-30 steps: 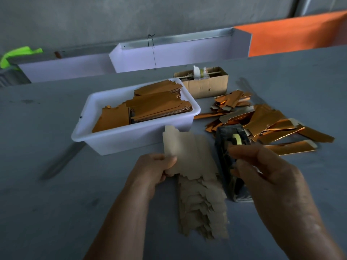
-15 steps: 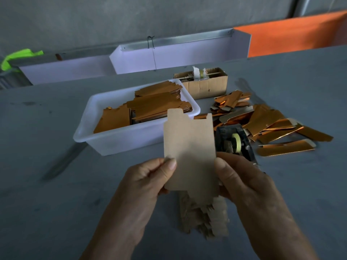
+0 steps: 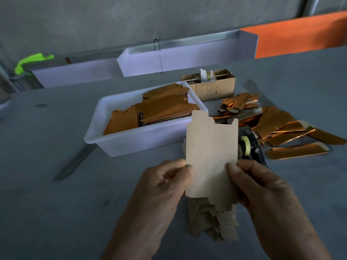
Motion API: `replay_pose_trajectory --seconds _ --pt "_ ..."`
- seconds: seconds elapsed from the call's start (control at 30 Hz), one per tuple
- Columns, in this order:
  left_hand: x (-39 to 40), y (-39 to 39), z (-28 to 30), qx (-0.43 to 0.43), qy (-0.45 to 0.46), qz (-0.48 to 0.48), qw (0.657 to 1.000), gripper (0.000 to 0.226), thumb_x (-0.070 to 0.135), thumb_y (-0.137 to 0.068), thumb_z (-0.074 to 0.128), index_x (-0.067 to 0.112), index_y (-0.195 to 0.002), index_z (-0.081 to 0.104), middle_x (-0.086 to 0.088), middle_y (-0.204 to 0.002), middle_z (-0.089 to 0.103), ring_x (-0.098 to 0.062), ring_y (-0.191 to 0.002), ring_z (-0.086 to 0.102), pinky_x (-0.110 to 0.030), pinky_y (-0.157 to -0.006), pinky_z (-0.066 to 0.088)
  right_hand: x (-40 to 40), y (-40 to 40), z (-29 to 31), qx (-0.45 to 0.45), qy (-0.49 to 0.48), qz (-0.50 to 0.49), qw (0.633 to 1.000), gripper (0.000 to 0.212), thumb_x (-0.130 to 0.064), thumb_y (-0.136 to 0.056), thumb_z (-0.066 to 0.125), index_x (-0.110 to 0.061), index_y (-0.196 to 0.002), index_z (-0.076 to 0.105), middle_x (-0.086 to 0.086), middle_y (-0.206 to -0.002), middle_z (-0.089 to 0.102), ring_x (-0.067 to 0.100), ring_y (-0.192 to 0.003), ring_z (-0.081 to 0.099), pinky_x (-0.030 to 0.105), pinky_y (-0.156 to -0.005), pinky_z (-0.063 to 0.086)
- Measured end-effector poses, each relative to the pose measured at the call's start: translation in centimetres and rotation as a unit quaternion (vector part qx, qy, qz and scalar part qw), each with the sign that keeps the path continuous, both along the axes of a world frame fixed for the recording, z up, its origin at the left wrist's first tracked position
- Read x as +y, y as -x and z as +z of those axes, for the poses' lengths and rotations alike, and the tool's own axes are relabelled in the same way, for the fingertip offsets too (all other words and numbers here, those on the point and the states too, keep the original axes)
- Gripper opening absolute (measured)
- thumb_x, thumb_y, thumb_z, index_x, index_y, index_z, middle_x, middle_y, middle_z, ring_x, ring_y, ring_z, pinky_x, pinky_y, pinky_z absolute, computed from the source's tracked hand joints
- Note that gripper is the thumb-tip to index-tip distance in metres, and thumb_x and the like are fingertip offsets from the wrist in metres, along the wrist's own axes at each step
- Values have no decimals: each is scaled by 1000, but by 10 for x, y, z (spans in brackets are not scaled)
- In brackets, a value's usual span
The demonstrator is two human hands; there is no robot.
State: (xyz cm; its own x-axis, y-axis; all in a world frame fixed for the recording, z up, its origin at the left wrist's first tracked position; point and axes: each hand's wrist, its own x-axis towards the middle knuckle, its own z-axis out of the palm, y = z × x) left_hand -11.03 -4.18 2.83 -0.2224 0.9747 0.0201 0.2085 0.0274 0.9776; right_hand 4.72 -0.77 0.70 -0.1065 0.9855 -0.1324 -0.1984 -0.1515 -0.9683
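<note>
A flat beige cardboard blank [image 3: 211, 156] with notched ends stands upright in front of me, plain side toward the camera. My left hand [image 3: 165, 186] pinches its left edge and my right hand [image 3: 261, 186] pinches its right edge. Below it, a stack of the same beige blanks [image 3: 212, 224] lies on the grey table. A dark tape dispenser [image 3: 249, 147] with a yellow roll sits just behind the blank, partly hidden by it.
A white plastic tub [image 3: 131, 141] holding copper-coloured flat blanks stands left of centre. Loose folded copper pieces [image 3: 281, 130] lie scattered to the right. A small cardboard box [image 3: 214, 87] sits behind them. White trays [image 3: 187, 57] line the table's far edge.
My left hand lifted one blank off the stack. My right hand left the tape dispenser and took the blank's right edge. The blank now stands a little higher and more upright.
</note>
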Motion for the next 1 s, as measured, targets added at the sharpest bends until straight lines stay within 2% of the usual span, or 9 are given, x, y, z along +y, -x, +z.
replay_pose_trajectory --seconds 0.17,0.37,0.43,0.53,0.6,0.67,0.77,0.87,1.0 --pt "3 -6 -3 1 -35 49 998 18 47 -80 68 35 -92 74 -5 -85 74 -26 -86 68 -44 -82 53 0 -1 0 30 4 1 1000 20 -29 -63 61 -17 -73 74 0 -80 73 13 -76 65 31 -69 54" --pt "6 -6 -4 -20 -19 55 998 15 29 -84 66 21 -91 76 -1 -83 75 -17 -78 67 -32 -73 50 -4 -3 2 40 10 25 999 10 -22 -65 63 -20 -69 72 -6 -80 73 4 -71 68 20 -55 54" --pt "7 -2 -2 40 -20 34 998 12 26 -87 65 23 -91 76 2 -84 73 -16 -82 67 -34 -76 50 -8 -5 3 -144 -94 -38 984 23 -27 -70 71 -37 -90 64 -20 -91 71 -9 -76 64 11 -51 47" --pt "9 3 7 166 -44 -4 985 12 27 -87 65 28 -93 75 13 -79 65 0 -77 61 -12 -68 43 -3 -10 19 -416 -387 -155 808 50 -33 -83 69 -30 -130 49 -17 -129 52 -7 -113 53 17 -79 47" --pt "11 6 14 183 -54 -43 981 12 25 -84 69 32 -91 76 17 -81 68 2 -80 64 -10 -68 46 4 -7 27 -466 -504 -104 720 39 -31 -87 62 -14 -122 62 3 -129 57 21 -126 50 44 -102 42" --pt "13 5 20 166 -53 -71 982 14 25 -81 72 37 -87 75 19 -82 72 3 -80 67 -12 -70 51 13 -3 33 -499 -527 -42 687 26 -28 -86 55 -14 -97 74 6 -103 70 28 -104 63 55 -93 45" --pt "13 5 22 140 -75 -26 987 13 34 -73 75 36 -86 73 18 -77 72 3 -75 67 -7 -63 48 19 -1 43 -450 -441 44 775 18 -24 -88 57 -20 -80 73 -5 -77 66 9 -70 61 23 -65 52" --pt "12 10 14 24 -64 43 997 32 41 -63 83 29 -91 74 13 -80 74 0 -77 68 -13 -66 51 20 -3 43 -340 -283 48 896 13 -37 -75 57 -31 -75 68 -16 -69 62 -7 -76 57 5 -58 43" --pt "7 0 0 -314 0 7 949 37 13 -68 76 7 -105 72 -11 -106 74 -20 -91 71 -32 -78 59 18 1 25 -191 -114 28 975 9 -37 -72 65 -28 -74 66 -16 -71 61 -1 -65 55 18 -50 42"
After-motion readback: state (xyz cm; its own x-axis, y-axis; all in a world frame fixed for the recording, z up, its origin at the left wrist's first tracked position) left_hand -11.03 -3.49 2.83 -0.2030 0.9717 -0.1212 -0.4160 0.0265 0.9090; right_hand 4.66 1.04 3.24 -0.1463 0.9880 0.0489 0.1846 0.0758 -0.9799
